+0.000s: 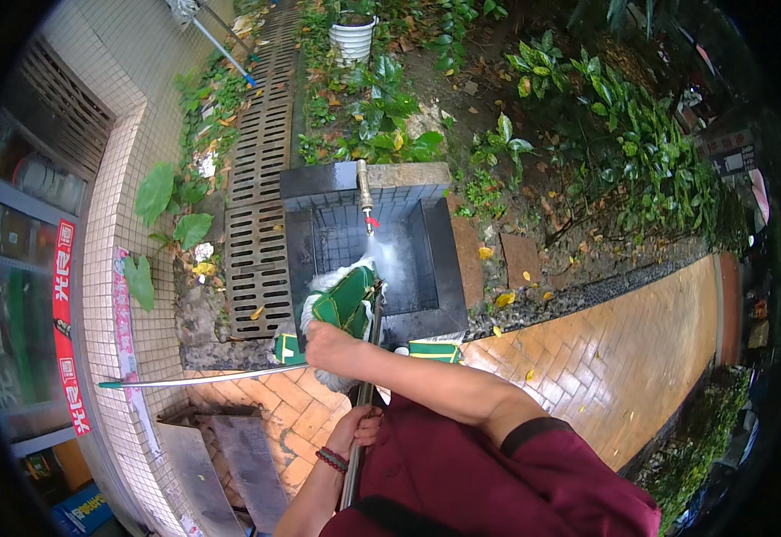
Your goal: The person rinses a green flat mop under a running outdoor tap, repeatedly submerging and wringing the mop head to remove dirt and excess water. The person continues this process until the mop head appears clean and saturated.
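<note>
My right hand grips the edge of a green flat mop head with white fringe, held over a tiled outdoor basin. Water sprays from the metal tap with a red handle beside the mop head's upper end. Lower down, my left hand, with a beaded bracelet at the wrist, is closed around a metal mop pole. Parts of other green mop pads show at the basin's near left and near right. The fingers of my right hand are partly hidden.
Left of the basin runs a slotted drain grate beside a tiled wall. A pale pole with a green tip extends leftward from near my hands. Dark boards lie on the brick paving. Plants and a white pot stand beyond.
</note>
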Motion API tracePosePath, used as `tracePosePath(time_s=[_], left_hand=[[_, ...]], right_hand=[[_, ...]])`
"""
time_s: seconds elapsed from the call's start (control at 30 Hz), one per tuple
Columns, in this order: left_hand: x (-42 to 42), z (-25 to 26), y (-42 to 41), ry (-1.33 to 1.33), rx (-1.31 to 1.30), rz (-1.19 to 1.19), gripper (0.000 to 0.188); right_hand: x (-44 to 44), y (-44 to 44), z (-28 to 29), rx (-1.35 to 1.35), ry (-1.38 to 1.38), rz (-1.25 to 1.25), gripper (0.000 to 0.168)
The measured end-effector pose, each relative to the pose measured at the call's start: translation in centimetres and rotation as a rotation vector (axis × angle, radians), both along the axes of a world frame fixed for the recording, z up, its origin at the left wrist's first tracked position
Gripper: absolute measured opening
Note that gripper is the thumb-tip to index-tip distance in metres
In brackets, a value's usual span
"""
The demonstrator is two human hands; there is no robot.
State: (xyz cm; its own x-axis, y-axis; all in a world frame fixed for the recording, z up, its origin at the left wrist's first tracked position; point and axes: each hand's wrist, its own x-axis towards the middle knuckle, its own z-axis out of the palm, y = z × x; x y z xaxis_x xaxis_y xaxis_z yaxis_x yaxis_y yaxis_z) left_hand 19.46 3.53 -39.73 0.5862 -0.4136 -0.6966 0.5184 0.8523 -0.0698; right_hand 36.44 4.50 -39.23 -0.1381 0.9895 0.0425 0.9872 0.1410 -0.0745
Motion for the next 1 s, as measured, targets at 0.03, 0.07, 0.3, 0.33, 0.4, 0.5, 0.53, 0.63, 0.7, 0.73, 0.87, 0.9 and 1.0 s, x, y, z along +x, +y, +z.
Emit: tracePosePath(time_s=[0.03, 0.07, 0.3, 0.33, 0.4, 0.5, 0.53, 0.63, 0.7, 0.73, 0.87, 0.9, 1.0], left_hand=[[0.6, -0.5, -0.2, 0.029, -0.020, 0.010, 0.022], [1.3, -1.1, -0.5, 0.058, -0.040, 0.021, 0.022], [5.7, -2.7, -0.7, 0.199, 0.072, -0.083, 0.020], [6.7, -1.9, -0.2, 0.197, 0.246, -0.201, 0.015], [7.3, -1.2, -0.1, 0.198, 0.684, -0.542, 0.020], [8.1, -0.4, 0.0, 0.192, 1.012, -0.913, 0.030], [8.3, -0.1, 0.0, 0.193, 1.074, -0.988, 0.033], [7.7, -2.0, -0.7, 0.168, 1.057, -0.850, 0.036], [8.3, -2.4, -1.0, 0.175, 0.957, -0.725, 0.037], [8.8, -2.4, -0.9, 0.170, 0.923, -0.674, 0.037], [9.0, -2.8, -1.0, 0.170, 0.872, -0.583, 0.034], [9.1, -2.7, -1.0, 0.170, 0.863, -0.576, 0.033], [9.2, -1.9, -0.9, 0.187, 0.853, -0.579, 0.031]], right_hand=[[1.0, -0.2, 0.1, -0.020, 0.003, 0.004, 0.003], [2.0, -0.3, 0.0, -0.002, -0.011, -0.010, 0.004], [6.0, 0.6, -5.3, 0.207, 0.165, 0.012, 0.006], [6.7, 1.3, -4.9, 0.228, 0.161, 0.002, 0.008], [7.2, 2.6, -5.3, 0.260, 0.276, -0.064, 0.008], [8.4, 4.3, -5.4, 0.292, 0.397, -0.176, 0.007], [8.9, 4.7, -5.2, 0.318, 0.412, -0.207, 0.007], [11.8, 5.5, -4.8, 0.107, 0.397, -0.259, 0.007], [14.2, 5.1, -4.4, 0.197, 0.374, -0.237, 0.007], [15.5, 4.8, -4.1, 0.233, 0.412, -0.239, 0.006], [17.3, 4.0, -2.7, 0.253, 0.474, -0.221, 0.007], [17.2, 4.0, -2.7, 0.254, 0.474, -0.226, 0.008], [14.4, 3.9, -3.9, 0.196, 0.468, -0.227, 0.010]])
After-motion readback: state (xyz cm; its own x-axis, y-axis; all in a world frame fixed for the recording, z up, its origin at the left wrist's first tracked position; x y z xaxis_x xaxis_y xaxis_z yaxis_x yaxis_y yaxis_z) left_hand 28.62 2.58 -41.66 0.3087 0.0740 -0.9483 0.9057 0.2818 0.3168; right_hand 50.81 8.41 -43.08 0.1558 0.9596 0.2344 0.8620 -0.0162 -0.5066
